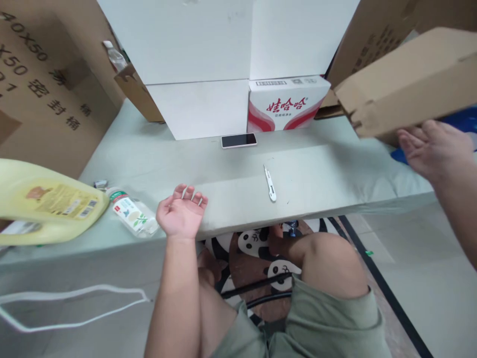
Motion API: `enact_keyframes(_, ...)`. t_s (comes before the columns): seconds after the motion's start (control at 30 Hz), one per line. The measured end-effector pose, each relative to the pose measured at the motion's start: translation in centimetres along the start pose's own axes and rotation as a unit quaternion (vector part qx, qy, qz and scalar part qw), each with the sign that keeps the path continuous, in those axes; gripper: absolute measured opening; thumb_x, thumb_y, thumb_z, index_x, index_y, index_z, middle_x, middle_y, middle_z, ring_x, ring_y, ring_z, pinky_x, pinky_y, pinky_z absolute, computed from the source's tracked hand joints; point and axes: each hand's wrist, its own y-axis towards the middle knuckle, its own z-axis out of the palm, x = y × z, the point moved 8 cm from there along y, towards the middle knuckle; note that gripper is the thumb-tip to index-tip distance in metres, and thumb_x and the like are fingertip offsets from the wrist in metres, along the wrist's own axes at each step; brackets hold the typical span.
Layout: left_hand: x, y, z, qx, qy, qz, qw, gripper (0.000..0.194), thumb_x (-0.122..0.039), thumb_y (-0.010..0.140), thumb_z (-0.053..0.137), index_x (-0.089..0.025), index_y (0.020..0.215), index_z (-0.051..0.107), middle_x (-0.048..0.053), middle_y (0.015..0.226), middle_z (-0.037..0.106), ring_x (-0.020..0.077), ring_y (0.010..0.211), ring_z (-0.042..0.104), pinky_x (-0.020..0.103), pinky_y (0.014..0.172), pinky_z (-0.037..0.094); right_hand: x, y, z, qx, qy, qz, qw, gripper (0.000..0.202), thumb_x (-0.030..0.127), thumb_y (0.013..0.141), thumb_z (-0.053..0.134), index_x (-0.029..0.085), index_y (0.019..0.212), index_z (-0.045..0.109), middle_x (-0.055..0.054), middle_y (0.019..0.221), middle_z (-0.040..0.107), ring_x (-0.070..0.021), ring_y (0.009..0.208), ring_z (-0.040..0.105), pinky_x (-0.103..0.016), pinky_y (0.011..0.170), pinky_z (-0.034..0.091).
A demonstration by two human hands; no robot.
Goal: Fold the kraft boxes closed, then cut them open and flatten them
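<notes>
My left hand (183, 213) rests palm up at the table's front edge, fingers apart and slightly curled, with nothing in it. Beside it lies a clear plastic bottle (133, 213) with a white and green label. At the right, my right hand (434, 149) has its fingers at the lower edge of a brown cardboard box (413, 82), which is tilted above the table; the thumb's grip is partly hidden. A slim white craft knife (270, 185) lies between my hands. Farther back a phone (239, 140) lies with its dark screen up.
White panels (197, 42) stand at the back beside a red and white carton (286, 105). A yellow jug (55, 204) lies at the left before a large cardboard box (48, 84). Something blue (460, 122) shows behind my right hand. A white hanger-like loop (74, 288) is below the table (223, 189).
</notes>
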Motion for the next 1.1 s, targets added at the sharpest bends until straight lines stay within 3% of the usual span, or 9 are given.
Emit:
enact_keyframes(0.1, -0.2, 0.2, 0.0, 0.002, 0.001, 0.005, 1.000, 0.021, -0.038, 0.070, 0.063, -0.023, 0.082, 0.069, 0.002, 0.079, 0.069, 0.0153, 0.068, 0.064, 0.033, 0.071, 0.057, -1.2, 1.6, 1.9, -0.058, 0.071, 0.111, 0.990, 0.018, 0.031, 0.093, 0.060, 0.028, 0.075, 0.058, -0.004, 0.095, 0.073, -0.0160, 0.095, 0.072, -0.028, 0.068, 0.058)
enact_keyframes(0.17, -0.4, 0.2, 0.0, 0.008, -0.003, 0.008, 1.000, 0.021, -0.039, 0.071, 0.064, -0.023, 0.083, 0.068, 0.001, 0.078, 0.068, 0.0150, 0.067, 0.064, 0.033, 0.071, 0.057, -2.3, -0.1, 5.2, -0.003, 0.012, 0.129, 0.992, 0.013, 0.027, 0.093, 0.057, 0.026, 0.081, 0.056, -0.006, 0.092, 0.071, -0.0143, 0.084, 0.072, -0.028, 0.072, 0.060)
enact_keyframes(0.27, -0.7, 0.3, 0.1, 0.022, -0.011, 0.010, 1.000, 0.020, -0.040, 0.072, 0.064, -0.023, 0.083, 0.068, 0.000, 0.079, 0.068, 0.0143, 0.067, 0.063, 0.032, 0.070, 0.057, -5.0, -4.1, 10.5, 0.085, -0.126, 0.116, 0.982, 0.005, 0.025, 0.089, 0.056, 0.024, 0.094, 0.056, -0.006, 0.089, 0.069, -0.0148, 0.072, 0.070, -0.032, 0.071, 0.061)
enact_keyframes(0.4, -0.8, 0.0, 0.1, 0.029, -0.029, 0.004, 0.999, 0.020, -0.037, 0.073, 0.060, -0.023, 0.083, 0.069, 0.001, 0.079, 0.068, 0.0142, 0.066, 0.062, 0.032, 0.069, 0.056, -7.7, -8.2, 18.9, 0.211, -0.257, 0.079, 0.940, 0.040, 0.033, 0.086, 0.062, 0.023, 0.124, 0.058, -0.008, 0.101, 0.071, -0.0174, 0.071, 0.070, -0.034, 0.070, 0.059)
enact_keyframes(0.6, -2.4, -1.0, -1.2, 0.028, -0.058, 0.022, 0.998, 0.020, -0.036, 0.071, 0.059, -0.022, 0.083, 0.068, 0.003, 0.080, 0.067, 0.0151, 0.067, 0.061, 0.032, 0.069, 0.054, -6.2, -10.4, 29.6, 0.290, -0.450, -0.037, 0.844, 0.062, 0.036, 0.083, 0.066, 0.023, 0.142, 0.052, -0.013, 0.111, 0.074, -0.0311, 0.108, 0.067, -0.041, 0.093, 0.050)
enact_keyframes(0.73, -4.2, -1.6, -2.3, 0.047, -0.096, 0.030, 0.994, 0.020, -0.034, 0.072, 0.058, -0.021, 0.084, 0.067, 0.003, 0.081, 0.066, 0.0144, 0.066, 0.059, 0.031, 0.069, 0.053, -5.0, -11.6, 32.8, 0.310, -0.543, -0.064, 0.778, 0.071, 0.022, 0.078, 0.065, 0.017, 0.146, 0.046, -0.015, 0.108, 0.075, -0.0319, 0.103, 0.069, -0.039, 0.085, 0.049)
enact_keyframes(0.87, -5.6, -2.1, -3.3, 0.053, -0.136, 0.036, 0.989, 0.019, -0.032, 0.071, 0.058, -0.020, 0.083, 0.067, 0.003, 0.079, 0.064, 0.0138, 0.065, 0.058, 0.031, 0.067, 0.052, -3.7, -12.8, 34.5, 0.319, -0.585, -0.095, 0.740, 0.028, 0.026, 0.077, 0.063, 0.015, 0.102, 0.069, -0.019, 0.097, 0.075, -0.0332, 0.094, 0.069, -0.036, 0.073, 0.047)
enact_keyframes(0.97, -6.4, -2.4, -4.0, 0.049, -0.157, 0.041, 0.986, 0.019, -0.032, 0.070, 0.060, -0.019, 0.082, 0.066, 0.002, 0.078, 0.062, 0.0132, 0.064, 0.058, 0.030, 0.066, 0.051, -2.0, -14.0, 36.2, 0.324, -0.571, -0.136, 0.742, 0.011, 0.026, 0.083, 0.054, 0.019, 0.078, 0.062, -0.015, 0.085, 0.073, -0.0282, 0.084, 0.068, -0.034, 0.068, 0.043)
enact_keyframes(1.1, -7.1, -2.7, -4.8, 0.037, -0.173, 0.049, 0.983, 0.019, -0.031, 0.070, 0.062, -0.018, 0.083, 0.065, 0.002, 0.078, 0.062, 0.0128, 0.063, 0.058, 0.029, 0.065, 0.050, 0.7, -15.8, 40.2, 0.338, -0.510, -0.191, 0.768, 0.016, 0.025, 0.090, 0.040, 0.023, 0.087, 0.056, -0.006, 0.076, 0.069, -0.0221, 0.074, 0.064, -0.031, 0.066, 0.044)
